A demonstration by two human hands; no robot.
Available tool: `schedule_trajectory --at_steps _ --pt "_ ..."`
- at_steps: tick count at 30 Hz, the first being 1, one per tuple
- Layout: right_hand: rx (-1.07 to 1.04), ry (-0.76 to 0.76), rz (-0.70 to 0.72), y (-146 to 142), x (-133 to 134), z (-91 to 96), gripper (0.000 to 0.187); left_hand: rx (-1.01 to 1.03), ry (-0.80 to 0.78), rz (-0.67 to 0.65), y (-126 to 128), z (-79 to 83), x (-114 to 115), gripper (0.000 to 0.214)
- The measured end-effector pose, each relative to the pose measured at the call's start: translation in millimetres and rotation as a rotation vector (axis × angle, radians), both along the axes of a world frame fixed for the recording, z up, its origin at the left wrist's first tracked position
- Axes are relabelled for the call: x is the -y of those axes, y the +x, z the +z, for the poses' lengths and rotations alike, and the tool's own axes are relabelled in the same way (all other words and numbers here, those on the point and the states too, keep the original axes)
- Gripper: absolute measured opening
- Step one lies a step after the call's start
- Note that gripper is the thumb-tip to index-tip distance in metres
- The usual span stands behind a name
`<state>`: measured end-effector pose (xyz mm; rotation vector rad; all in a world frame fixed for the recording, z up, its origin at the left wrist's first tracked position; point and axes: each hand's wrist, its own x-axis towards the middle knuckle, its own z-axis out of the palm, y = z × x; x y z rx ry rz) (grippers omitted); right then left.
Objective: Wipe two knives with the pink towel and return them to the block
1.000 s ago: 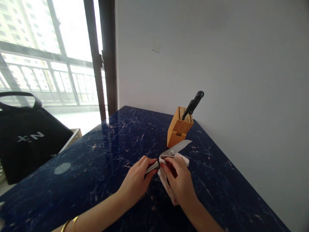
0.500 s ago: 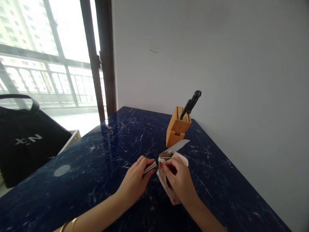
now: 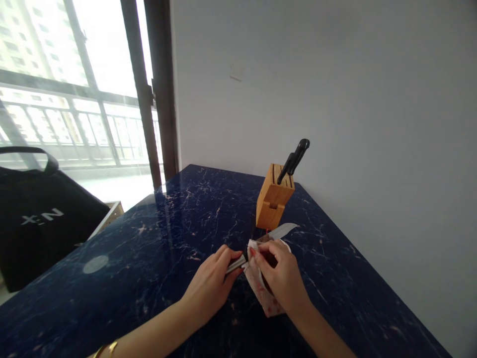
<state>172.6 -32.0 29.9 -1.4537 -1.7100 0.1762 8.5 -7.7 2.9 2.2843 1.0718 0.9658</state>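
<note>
My left hand (image 3: 214, 273) is closed around the handle of a kitchen knife (image 3: 282, 231), whose blade points away to the right, in front of the knife block. Pinched in my right hand (image 3: 279, 271) is a white cloth with reddish spots (image 3: 269, 302). The cloth lies against the blade close to the handle and hangs down below my fingers. Part of the blade is covered by the cloth and my right hand. Just beyond the blade stands a wooden knife block (image 3: 274, 199) with black-handled knives (image 3: 296, 158) in its slots.
A dark blue marble-patterned table (image 3: 149, 278) spreads under my hands, with a pale round mark (image 3: 96, 264) on its left part. At the left stands a black bag (image 3: 48, 223) beside a window. A plain wall (image 3: 335, 99) rises behind the table.
The knife blade has shifted slightly down and to the right, its tip now lower. Both hands have moved a little with it, still gripping knife and cloth.
</note>
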Motion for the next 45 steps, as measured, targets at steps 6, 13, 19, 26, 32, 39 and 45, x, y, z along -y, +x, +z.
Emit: schedule_trajectory --at_steps 6,13,19,26,32,39,45 --pt "-0.009 -0.005 0.053 -0.7 0.8 1.5 0.013 0.026 -0.005 0.018 0.1 1.2 0.3 0.013" --pt "-0.025 -0.009 0.032 -0.5 1.9 2.7 0.012 -0.034 0.025 0.014 -1.8 -0.3 -0.8 0.015" --pt "-0.033 -0.007 0.038 -1.6 0.8 0.7 0.011 -0.023 0.032 0.006 -2.0 -0.8 -1.1 0.016" --pt "-0.031 -0.024 0.053 -2.1 0.6 0.3 0.011 0.006 0.023 -0.004 -0.9 -0.6 -3.3 0.014" --pt "-0.052 -0.017 0.025 -2.5 1.8 0.8 0.012 -0.005 0.024 -0.01 -0.5 -0.4 -1.7 0.014" --pt "-0.072 -0.033 0.027 -3.5 1.7 -0.1 0.011 0.004 0.0 -0.017 -1.2 2.3 -3.4 0.014" --pt "-0.046 -0.069 0.041 -3.3 0.7 -1.4 0.012 -0.032 0.009 -0.016 -1.9 1.9 -3.9 0.015"
